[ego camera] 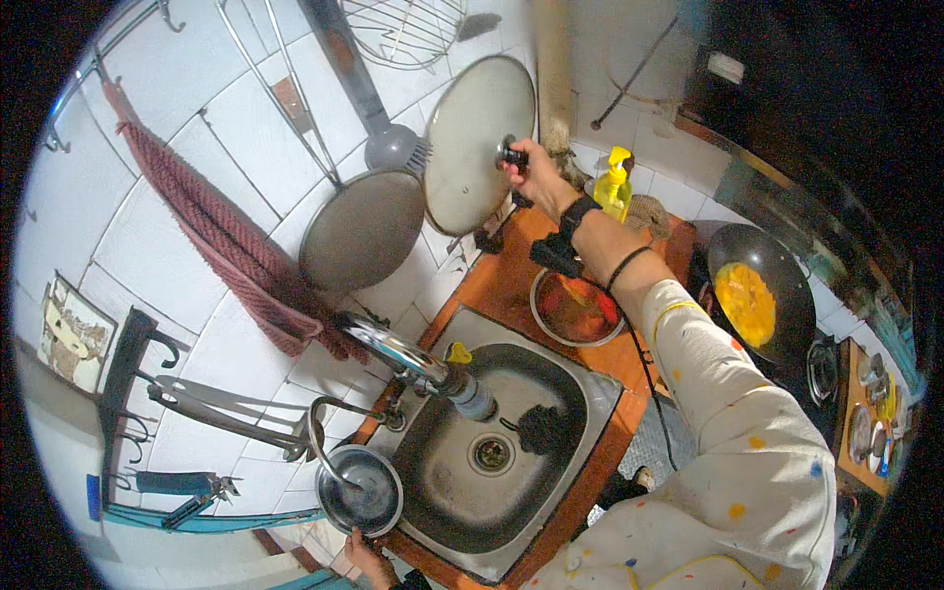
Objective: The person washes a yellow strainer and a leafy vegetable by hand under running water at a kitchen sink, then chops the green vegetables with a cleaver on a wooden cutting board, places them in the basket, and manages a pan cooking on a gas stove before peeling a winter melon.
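Observation:
My right hand grips the black knob of a round glass pan lid, which stands nearly upright in front of the tiled wall. A black wristband and a dark cord circle that arm. At the lower edge, my left hand has its fingers at the rim of a round metal pot. The rest of that hand's grip is partly hidden. A thin curved spout arches over the pot. Beside it is a steel sink with a dark scrubbing pad near the drain.
A chrome faucet reaches over the sink. A metal bowl with red contents and a yellow pump bottle stand on the orange counter. At right, a wok holds yellow food. A towel and a pan hang along the wall.

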{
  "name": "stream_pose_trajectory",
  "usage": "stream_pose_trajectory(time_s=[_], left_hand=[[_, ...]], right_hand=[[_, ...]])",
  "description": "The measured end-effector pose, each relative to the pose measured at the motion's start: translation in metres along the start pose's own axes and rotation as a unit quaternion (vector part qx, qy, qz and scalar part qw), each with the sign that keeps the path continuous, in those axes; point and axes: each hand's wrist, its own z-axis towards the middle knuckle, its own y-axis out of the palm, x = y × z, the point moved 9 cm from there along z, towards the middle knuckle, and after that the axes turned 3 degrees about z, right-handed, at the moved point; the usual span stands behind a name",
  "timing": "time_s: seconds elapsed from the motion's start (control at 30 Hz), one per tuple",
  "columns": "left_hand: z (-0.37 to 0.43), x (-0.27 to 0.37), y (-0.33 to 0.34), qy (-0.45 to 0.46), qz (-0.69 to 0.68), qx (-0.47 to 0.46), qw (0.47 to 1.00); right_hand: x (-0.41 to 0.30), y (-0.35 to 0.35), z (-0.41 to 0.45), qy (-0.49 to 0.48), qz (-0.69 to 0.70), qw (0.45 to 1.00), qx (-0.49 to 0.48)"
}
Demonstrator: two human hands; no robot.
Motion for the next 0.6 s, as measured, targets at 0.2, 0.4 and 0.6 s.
stream_pose_trajectory(time_s=[0.2, 0.4, 0.6], left_hand=[[-0.002, -0.005, 0.01, -0.085, 0.004, -0.037, 0.996], [-0.025, 0.017, 0.022, -0.085, -0.024, -0.058, 0.994], [-0.06, 0.064, 0.059, -0.001, 0.032, -0.142, 0.989]], right_hand=[[0.035, -0.038, 0.003, 0.03, -0.069, 0.997, 0.02], [0.034, -0.051, 0.0, 0.053, -0.204, 0.976, 0.053], [0.031, -0.033, -0.023, 0.015, -0.261, 0.963, 0.067]])
